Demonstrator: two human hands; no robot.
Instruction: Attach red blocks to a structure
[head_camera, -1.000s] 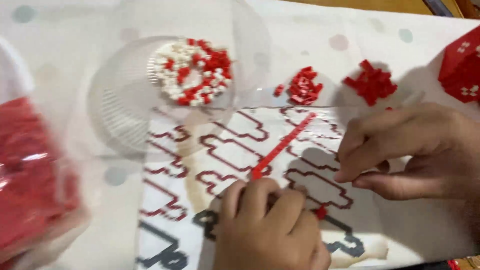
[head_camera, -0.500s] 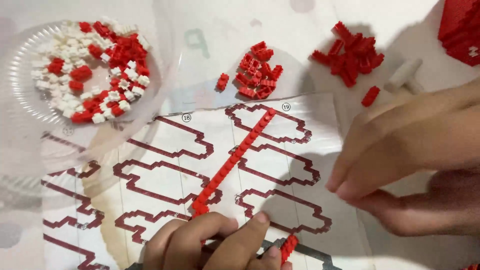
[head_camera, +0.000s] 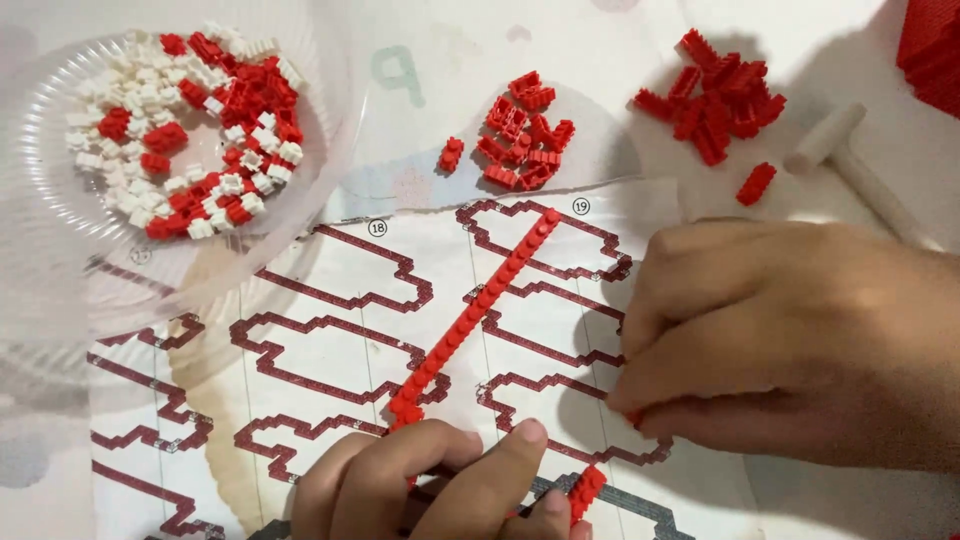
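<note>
A long strip of tiny red bricks (head_camera: 478, 308) lies slantwise on a printed instruction sheet (head_camera: 330, 350) with dark red outline shapes. My left hand (head_camera: 430, 485) is at the bottom edge, fingers curled and closed on the strip's near end. Beside its fingertips is a short red brick piece (head_camera: 585, 490). My right hand (head_camera: 800, 340) rests on the sheet's right side, its fingertips pinched together on a small red brick, of which only a sliver shows.
A clear plastic bowl (head_camera: 60, 250) with several red and white bricks stands at top left. Two loose heaps of red bricks (head_camera: 525, 130) (head_camera: 715, 105) lie above the sheet. A white tool (head_camera: 850, 160) lies at top right, with a single red brick (head_camera: 756, 183) near it.
The view has closed in and shifted since a second ago, so the bowl now sits at the upper left. Both hands have stayed at the strip and sheet, barely moving.
</note>
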